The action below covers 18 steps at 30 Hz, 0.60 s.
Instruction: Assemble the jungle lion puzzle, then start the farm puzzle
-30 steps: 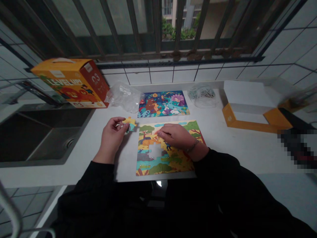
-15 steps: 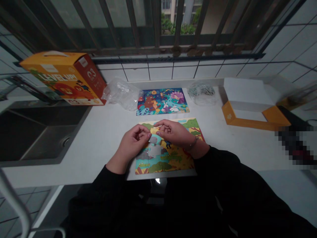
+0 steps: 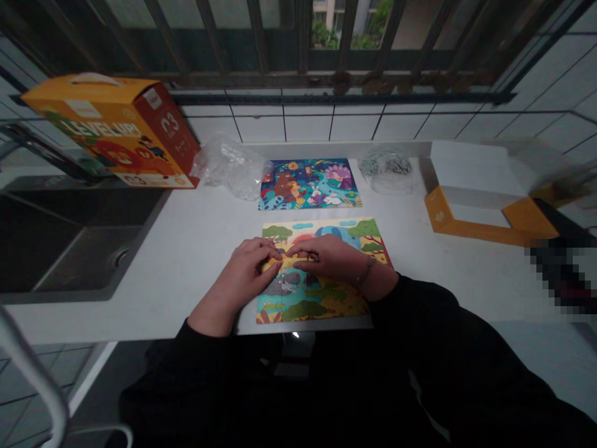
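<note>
A colourful animal puzzle [image 3: 305, 309] lies on the white counter near its front edge. My left hand [image 3: 252, 270] rests on its left part, fingers curled with the tips on the surface. From the right, my right hand [image 3: 329, 256] bends over the middle, its fingertips close to the left ones. The grey hippo piece [image 3: 291, 278] now lies flat within the picture, just below the fingertips. Neither hand visibly holds a loose piece. The hands cover part of the puzzle's centre.
Behind lies a dark blue animal puzzle [image 3: 310, 183], between a crumpled clear bag [image 3: 231, 169] and another clear bag [image 3: 386, 169]. An orange box [image 3: 116, 134] stands by the sink [image 3: 84, 249]. An open orange box [image 3: 489, 214] is at the right.
The grey piece between my fingers has gone down into the gap in the puzzle. Both hands have lowered onto the surface. The view has shifted slightly.
</note>
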### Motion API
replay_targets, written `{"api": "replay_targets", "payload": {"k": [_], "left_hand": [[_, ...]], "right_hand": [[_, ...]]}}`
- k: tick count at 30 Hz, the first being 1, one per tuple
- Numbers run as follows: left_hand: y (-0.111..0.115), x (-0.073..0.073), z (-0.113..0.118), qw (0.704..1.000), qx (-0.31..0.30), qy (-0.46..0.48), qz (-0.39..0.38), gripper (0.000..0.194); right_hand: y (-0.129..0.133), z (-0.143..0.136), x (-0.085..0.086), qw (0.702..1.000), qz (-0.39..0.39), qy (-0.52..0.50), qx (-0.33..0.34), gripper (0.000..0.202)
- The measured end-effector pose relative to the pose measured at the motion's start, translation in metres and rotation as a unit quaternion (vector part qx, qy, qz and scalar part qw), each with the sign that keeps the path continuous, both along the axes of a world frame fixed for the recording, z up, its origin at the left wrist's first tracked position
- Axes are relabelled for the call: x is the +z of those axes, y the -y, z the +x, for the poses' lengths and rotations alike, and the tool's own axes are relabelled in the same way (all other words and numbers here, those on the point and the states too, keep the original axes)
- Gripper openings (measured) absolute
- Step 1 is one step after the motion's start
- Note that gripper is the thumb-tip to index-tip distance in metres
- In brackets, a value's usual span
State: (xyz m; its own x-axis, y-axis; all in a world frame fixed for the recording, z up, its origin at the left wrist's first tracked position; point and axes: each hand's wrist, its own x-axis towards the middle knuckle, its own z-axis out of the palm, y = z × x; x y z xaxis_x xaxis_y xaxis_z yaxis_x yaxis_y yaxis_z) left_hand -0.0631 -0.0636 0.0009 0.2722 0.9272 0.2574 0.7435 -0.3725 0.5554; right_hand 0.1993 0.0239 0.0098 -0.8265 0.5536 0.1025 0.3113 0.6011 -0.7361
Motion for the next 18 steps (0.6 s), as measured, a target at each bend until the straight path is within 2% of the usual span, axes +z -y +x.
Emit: {"api": "replay_targets", "payload": {"k": [6,18], "left_hand": [[0.001,0.003,0.001,1.0,-0.006,-0.003,0.003,0.011],[0.003,-0.001,-0.001,1.0,-0.009,-0.018,-0.003,0.016]], "right_hand": [[-0.001,0.002,-0.001,1.0,-0.029,-0.001,0.009,0.028],[0.001,-0.003,-0.012,0.997,0.056,0.051,0.003,0.035]]}}
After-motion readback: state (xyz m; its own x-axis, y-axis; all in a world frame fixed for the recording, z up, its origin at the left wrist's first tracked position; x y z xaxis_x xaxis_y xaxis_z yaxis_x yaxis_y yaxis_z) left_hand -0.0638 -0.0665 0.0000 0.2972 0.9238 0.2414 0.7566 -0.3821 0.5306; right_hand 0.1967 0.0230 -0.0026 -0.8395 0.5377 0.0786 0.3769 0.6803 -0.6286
